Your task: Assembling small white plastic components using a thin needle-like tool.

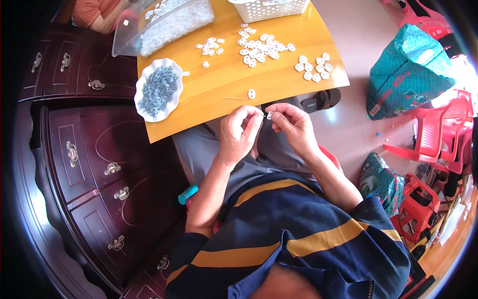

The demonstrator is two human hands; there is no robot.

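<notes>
My left hand (240, 130) and my right hand (293, 123) meet over my lap at the near edge of a wooden table (219, 87). My right hand pinches a small white plastic piece (269, 115). My left fingertips touch the same piece and seem to pinch a thin metal bit, too small to make out. One single white piece (251, 93) lies on the table just beyond my hands, beside a thin stick (234, 98).
A scalloped white dish (159, 89) of small metal clips sits at the table's left. Loose white pieces (261, 47) lie in clusters, with a clear tub (164, 22) and white basket (269, 7) behind. Dark wooden drawers (94, 169) stand left; red plastic chairs (438, 134) and a teal bag (408, 70) right. Another person (97, 12) sits at the far side.
</notes>
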